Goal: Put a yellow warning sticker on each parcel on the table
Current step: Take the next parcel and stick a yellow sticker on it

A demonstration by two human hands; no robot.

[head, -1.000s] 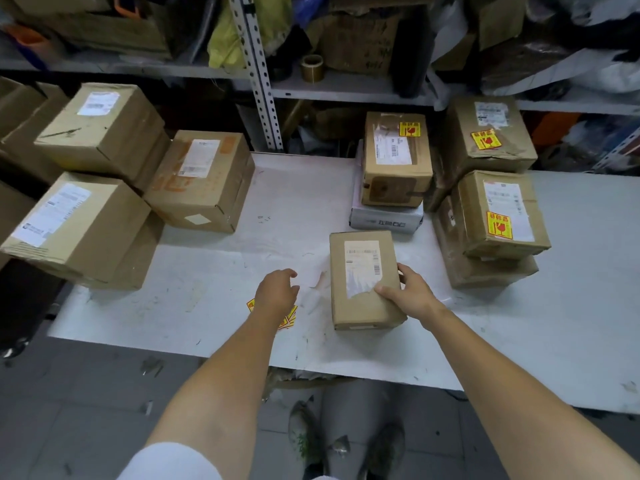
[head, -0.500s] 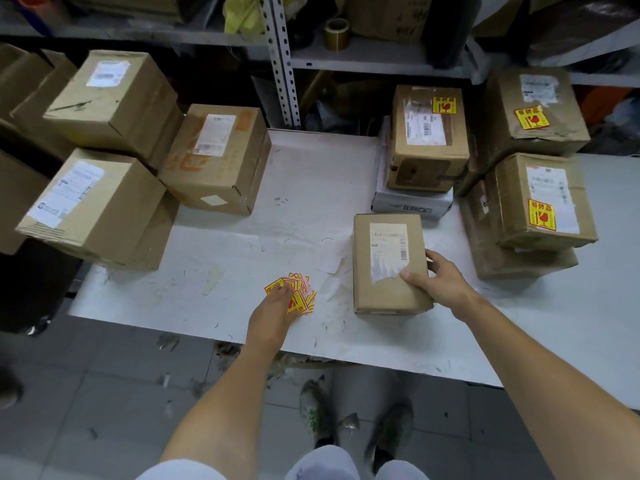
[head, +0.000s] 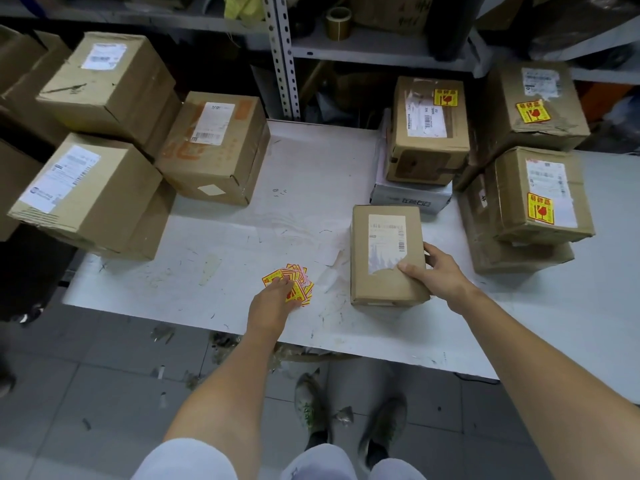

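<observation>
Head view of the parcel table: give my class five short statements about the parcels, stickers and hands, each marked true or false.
1. The right hand grips the small parcel near the front of the table. True.
2. The small parcel already carries a yellow sticker. False: its top shows only a white label.
3. The left hand touches the pile of yellow stickers. True.
4. The left-side parcels carry yellow stickers. False: only white labels show on them.
5. Three parcels on the right show a yellow sticker. True.
</observation>
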